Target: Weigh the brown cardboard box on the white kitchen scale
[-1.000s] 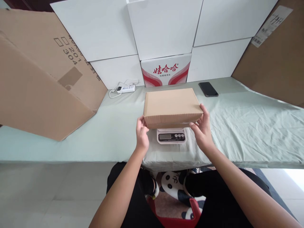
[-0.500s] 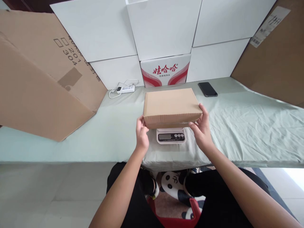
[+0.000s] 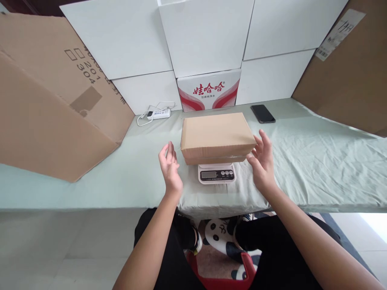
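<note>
Clearly, the box [image 3: 217,135] sits between left and right fingers [image 3: 266,141].

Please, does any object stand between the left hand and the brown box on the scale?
Nothing visible stands between the left hand and the brown box; only a gap shows, with pale green cloth below.

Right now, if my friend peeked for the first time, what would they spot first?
Probably the plain brown box in the middle, sitting on a small white scale, with the left hand open and apart from it and the right hand close to its other end. Next might come the white carton behind it with its red writing, then the panda rug at the bottom middle.
</note>
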Demonstrator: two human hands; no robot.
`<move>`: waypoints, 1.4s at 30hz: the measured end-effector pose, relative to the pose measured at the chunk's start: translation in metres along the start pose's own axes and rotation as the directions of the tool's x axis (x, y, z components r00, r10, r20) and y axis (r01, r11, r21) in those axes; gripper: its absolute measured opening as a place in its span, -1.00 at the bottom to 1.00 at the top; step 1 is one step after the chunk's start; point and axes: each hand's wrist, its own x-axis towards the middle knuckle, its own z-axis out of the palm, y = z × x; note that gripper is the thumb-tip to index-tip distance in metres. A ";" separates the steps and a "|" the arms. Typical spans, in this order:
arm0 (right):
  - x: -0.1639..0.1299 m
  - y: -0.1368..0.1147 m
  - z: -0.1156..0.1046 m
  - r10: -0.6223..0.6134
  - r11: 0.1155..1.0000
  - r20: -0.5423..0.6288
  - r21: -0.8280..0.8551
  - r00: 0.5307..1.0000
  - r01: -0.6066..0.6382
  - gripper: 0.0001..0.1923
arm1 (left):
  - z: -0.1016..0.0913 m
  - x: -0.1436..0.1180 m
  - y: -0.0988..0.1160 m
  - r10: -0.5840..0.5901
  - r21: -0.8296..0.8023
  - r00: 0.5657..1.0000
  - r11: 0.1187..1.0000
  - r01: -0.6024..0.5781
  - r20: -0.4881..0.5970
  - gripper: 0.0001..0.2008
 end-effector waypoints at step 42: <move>0.005 -0.003 0.000 0.044 0.999 -0.057 0.033 0.997 -0.042 -0.19 | 0.003 -0.004 -0.006 -0.018 0.032 0.996 0.999 0.015 0.085 -0.41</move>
